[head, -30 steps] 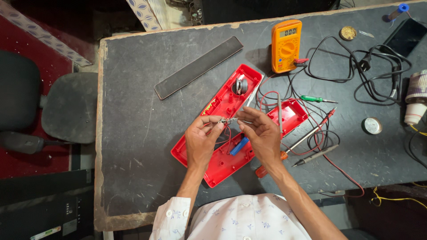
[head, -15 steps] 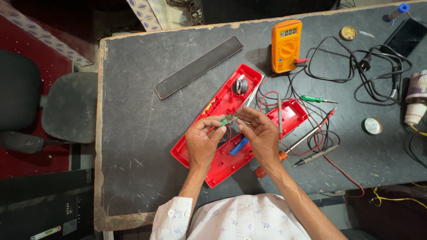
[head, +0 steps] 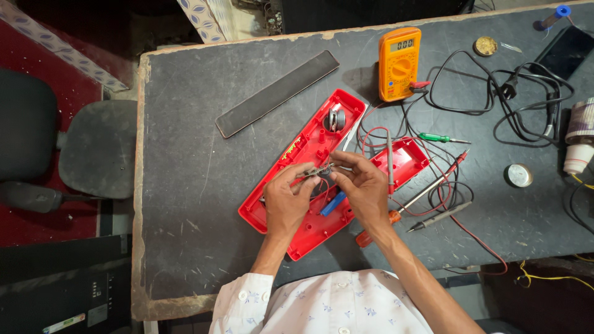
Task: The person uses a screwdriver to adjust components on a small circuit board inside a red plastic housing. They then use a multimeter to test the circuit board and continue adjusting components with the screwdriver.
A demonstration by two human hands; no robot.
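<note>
Since a moment ago my hands have barely shifted over the red casing [head: 297, 204]. My left hand [head: 286, 203] pinches one end of a small circuit board [head: 320, 169], my right hand [head: 365, 188] pinches the other, above the table [head: 185, 154]; an orange multimeter [head: 399, 63] lies further right.

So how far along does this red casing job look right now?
Done: the red casing lies open, its dark cover panel set aside. In hand: left hand and right hand hold a small circuit board above it. Left: the blue cell lies loose, casing unclosed, multimeter idle.
</note>
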